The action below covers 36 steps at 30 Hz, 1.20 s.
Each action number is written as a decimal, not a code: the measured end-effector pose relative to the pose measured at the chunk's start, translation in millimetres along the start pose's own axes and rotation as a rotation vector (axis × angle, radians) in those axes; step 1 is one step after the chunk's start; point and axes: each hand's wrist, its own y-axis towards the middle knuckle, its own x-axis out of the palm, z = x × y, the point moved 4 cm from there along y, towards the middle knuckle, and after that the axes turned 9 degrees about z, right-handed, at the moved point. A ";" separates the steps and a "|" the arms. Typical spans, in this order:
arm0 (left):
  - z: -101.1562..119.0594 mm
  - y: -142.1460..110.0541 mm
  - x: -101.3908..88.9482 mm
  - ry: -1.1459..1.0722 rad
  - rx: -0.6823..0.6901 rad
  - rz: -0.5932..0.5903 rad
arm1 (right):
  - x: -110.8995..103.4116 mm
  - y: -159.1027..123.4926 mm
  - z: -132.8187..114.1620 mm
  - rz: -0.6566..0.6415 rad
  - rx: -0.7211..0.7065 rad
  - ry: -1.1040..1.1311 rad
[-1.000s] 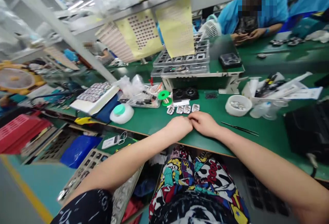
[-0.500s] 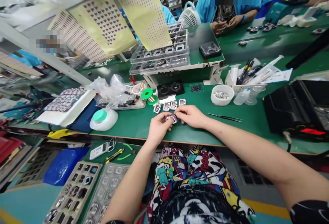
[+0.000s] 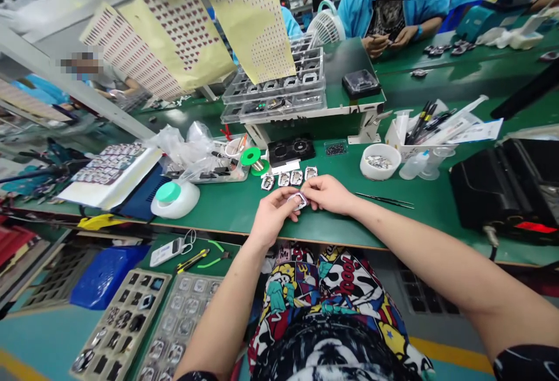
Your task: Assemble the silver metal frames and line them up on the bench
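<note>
Above the green bench my left hand point(image 3: 274, 213) pinches a small silver square watch-like case point(image 3: 300, 201) between thumb and fingers, its open ring face turned up. My right hand point(image 3: 328, 194) is closed at the case's right edge, its fingertips on that edge; whether they also hold something tiny is hidden. Just beyond my hands, several similar silver cases point(image 3: 283, 179) lie in a row. To the right of my right hand is a pair of black tweezers point(image 3: 384, 200).
A white bowl of small parts point(image 3: 379, 162), a solder spool point(image 3: 255, 161) and a green-capped bottle point(image 3: 175, 199) stand around. A black box with a red display point(image 3: 510, 189) sits at right. Parts trays point(image 3: 122, 328) lie lower left. A co-worker point(image 3: 393, 14) sits opposite.
The case has tilted in my fingers, so its silver ring face shows where a purplish side showed before. My left thumb now lies across it. The view has shifted slightly.
</note>
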 end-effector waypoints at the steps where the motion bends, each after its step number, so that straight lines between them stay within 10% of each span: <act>1: 0.4 -2.3 -1.8 0.006 0.024 0.001 | 0.5 0.6 1.3 0.010 0.001 0.000; 11: 10.7 -26.5 2.6 0.623 0.649 0.174 | 3.8 0.7 3.8 0.033 0.009 -0.013; 23: 9.9 41.9 -115.1 0.943 0.543 0.641 | 5.2 -1.4 3.1 0.015 0.004 -0.076; 36: 11.1 30.1 -119.6 0.802 0.635 0.682 | -0.3 -0.9 7.5 -0.006 0.006 -0.238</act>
